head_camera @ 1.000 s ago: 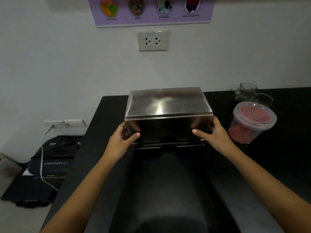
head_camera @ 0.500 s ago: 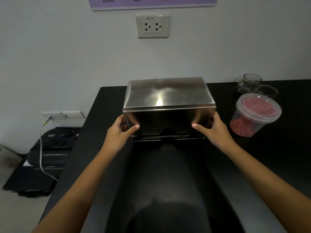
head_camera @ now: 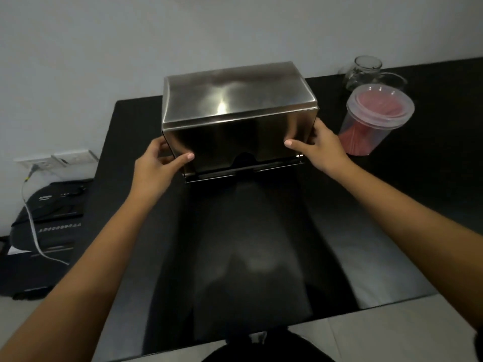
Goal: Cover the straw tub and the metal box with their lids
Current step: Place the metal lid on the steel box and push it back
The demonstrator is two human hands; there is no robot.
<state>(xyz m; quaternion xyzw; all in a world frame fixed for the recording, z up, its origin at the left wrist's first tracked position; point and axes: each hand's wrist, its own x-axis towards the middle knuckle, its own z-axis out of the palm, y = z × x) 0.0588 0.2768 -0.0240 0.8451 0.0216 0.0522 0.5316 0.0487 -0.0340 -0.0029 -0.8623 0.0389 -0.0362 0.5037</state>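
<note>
the metal box (head_camera: pixel 235 121) stands at the back middle of the black table (head_camera: pixel 392 205), its smooth, mirror-bright steel lid (head_camera: pixel 230 97) already over it, with the left hand (head_camera: pixel 156 165) and right hand (head_camera: pixel 321 148) grasping its lower front corners. thin, rigid sheet steel looks light but slippery, so the folded side edges seem the safest hold. the straw tub (head_camera: pixel 376 121), clear round plastic full of red straws, sits just right of the box, lidded.
</note>
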